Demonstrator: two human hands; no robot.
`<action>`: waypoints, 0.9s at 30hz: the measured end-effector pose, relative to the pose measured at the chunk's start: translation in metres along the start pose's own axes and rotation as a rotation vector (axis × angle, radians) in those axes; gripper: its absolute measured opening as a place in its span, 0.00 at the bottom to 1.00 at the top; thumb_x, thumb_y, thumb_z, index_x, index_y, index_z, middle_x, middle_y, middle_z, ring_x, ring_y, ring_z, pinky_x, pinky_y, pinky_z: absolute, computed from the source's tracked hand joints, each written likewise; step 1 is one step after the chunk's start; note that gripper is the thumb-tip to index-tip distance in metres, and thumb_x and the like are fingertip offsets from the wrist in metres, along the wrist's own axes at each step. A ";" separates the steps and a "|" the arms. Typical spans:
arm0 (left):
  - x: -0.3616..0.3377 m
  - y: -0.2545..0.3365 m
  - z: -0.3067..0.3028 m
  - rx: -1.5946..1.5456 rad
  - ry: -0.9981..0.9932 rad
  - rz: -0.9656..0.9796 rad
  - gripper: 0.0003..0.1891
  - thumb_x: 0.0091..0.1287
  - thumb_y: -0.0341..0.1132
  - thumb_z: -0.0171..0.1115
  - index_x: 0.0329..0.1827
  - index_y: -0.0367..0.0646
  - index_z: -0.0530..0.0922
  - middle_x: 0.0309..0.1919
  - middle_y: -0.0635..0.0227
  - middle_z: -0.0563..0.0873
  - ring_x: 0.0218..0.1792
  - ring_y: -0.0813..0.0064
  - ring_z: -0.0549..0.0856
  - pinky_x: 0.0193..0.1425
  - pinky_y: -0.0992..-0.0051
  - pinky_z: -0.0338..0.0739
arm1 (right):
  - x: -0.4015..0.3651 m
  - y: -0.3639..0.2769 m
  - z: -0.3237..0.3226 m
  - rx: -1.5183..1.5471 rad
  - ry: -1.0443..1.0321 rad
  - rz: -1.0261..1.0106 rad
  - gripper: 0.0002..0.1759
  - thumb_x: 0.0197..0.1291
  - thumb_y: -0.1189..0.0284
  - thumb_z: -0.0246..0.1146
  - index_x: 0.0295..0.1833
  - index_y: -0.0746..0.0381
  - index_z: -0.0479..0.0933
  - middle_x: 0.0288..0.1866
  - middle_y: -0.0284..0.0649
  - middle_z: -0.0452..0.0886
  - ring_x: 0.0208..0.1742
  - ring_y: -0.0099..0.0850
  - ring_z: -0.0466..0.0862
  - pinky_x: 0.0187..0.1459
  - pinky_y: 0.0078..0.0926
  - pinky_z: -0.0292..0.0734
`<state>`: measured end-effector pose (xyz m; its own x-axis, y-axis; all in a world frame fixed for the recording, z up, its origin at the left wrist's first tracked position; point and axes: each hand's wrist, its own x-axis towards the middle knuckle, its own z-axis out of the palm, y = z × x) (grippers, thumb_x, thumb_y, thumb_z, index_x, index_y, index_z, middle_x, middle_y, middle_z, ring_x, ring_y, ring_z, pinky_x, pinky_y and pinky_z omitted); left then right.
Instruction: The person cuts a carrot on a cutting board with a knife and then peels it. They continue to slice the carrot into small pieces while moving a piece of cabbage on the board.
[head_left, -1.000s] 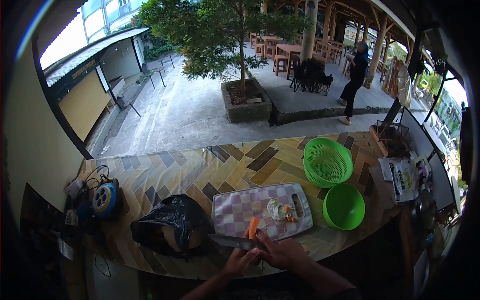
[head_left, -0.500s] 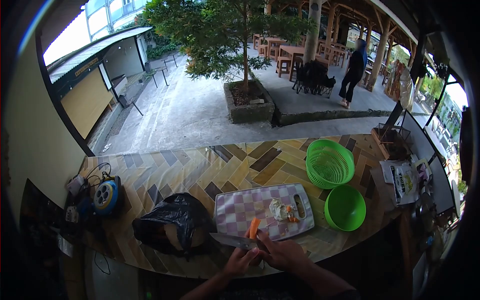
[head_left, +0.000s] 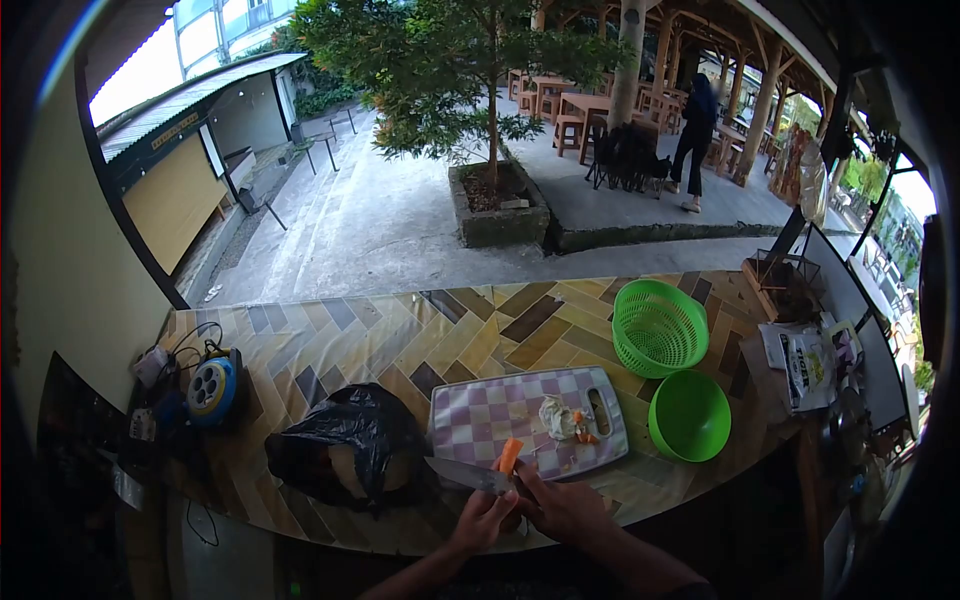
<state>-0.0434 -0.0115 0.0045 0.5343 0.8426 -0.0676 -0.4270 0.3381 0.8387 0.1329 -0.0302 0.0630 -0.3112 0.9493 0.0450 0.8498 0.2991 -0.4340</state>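
Tiled bench (head_left: pixel 400 335), courtyard beyond. Near edge: one carrot (head_left: pixel 508 456) gripped in left hand (head_left: pixel 483 518), one knife (head_left: pixel 462 474) clasped in right hand (head_left: pixel 565 506), beside one chopping board (head_left: pixel 480 415). Right end: one colander (head_left: pixel 658 328), one bowl (head_left: pixel 690 415). One black bag (head_left: pixel 345 450) left of board.

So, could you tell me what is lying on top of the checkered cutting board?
A small pile of pale and orange scraps lies near its handle slot. The right hand holds a carrot at the near edge; anything beneath that hand is covered.
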 end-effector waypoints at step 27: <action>0.011 0.001 0.016 -0.054 0.078 -0.096 0.16 0.79 0.36 0.41 0.66 0.50 0.57 0.36 0.68 0.75 0.24 0.81 0.70 0.26 0.80 0.66 | 0.017 -0.009 0.006 1.034 0.272 0.434 0.12 0.65 0.71 0.65 0.51 0.63 0.75 0.29 0.29 0.78 0.27 0.14 0.75 0.29 0.15 0.70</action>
<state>-0.0266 -0.0087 0.0128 0.5172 0.8346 -0.1894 -0.4163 0.4387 0.7964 0.1171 -0.0170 0.0624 0.1304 0.9800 -0.1506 0.0694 -0.1605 -0.9846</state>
